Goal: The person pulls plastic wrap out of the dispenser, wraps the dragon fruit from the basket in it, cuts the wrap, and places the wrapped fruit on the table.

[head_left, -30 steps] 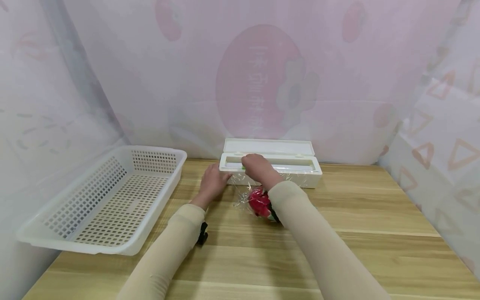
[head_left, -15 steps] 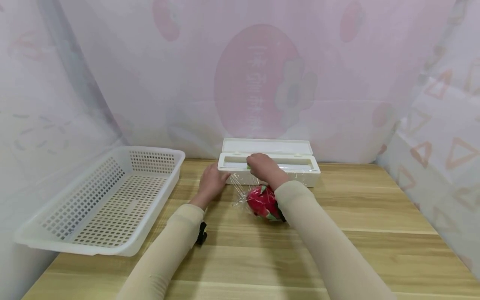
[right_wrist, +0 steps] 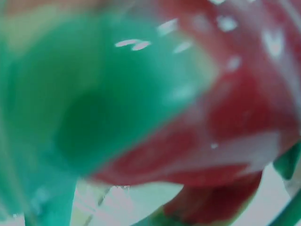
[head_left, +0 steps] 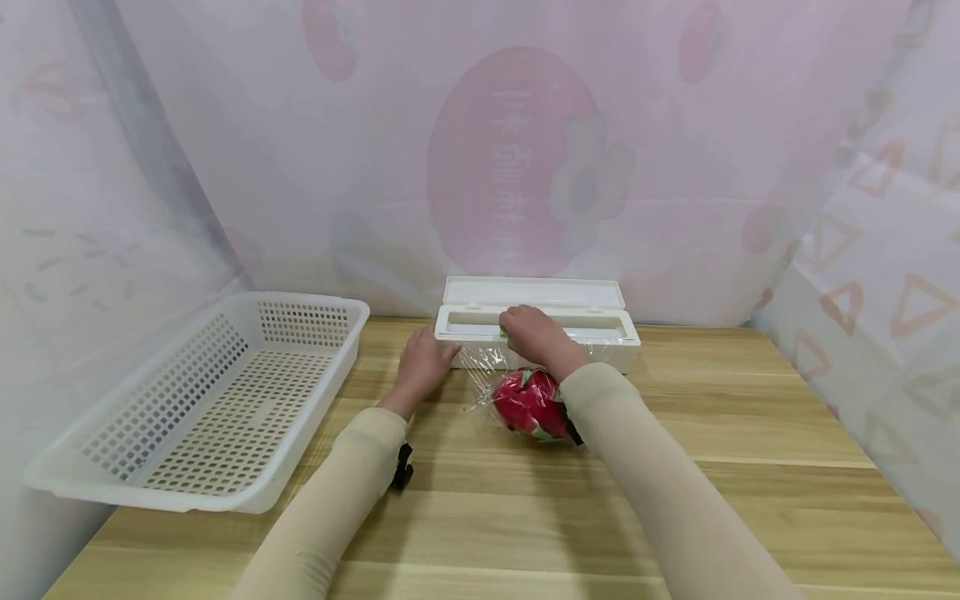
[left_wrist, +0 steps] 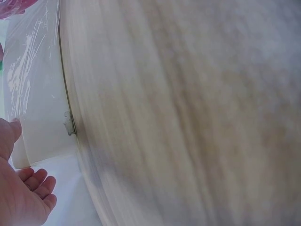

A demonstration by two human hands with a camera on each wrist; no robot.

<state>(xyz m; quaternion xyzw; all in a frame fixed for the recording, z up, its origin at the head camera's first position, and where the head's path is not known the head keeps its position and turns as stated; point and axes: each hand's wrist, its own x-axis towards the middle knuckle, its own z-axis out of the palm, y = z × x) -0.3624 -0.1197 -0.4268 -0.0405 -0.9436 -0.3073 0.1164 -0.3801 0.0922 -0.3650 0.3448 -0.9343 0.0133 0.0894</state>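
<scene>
The head view looks forward and down over the whole surface (head_left: 480,517) from above the arms. The left wrist view sits low, close against the white box (left_wrist: 40,94), which the head view shares (head_left: 600,354). The right wrist view is pressed against the red fruit (right_wrist: 225,117), blurred; the head view shows it too (head_left: 528,404).

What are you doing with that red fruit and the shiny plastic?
A person is wrapping a red dragon fruit in cling film on a wooden table. The film comes out of a white dispenser box with its lid open. The right hand rests on the box's top edge, on a small green piece, just behind the fruit. The left hand presses against the box's left end. A white basket sits to the left with nothing visible inside.
</scene>
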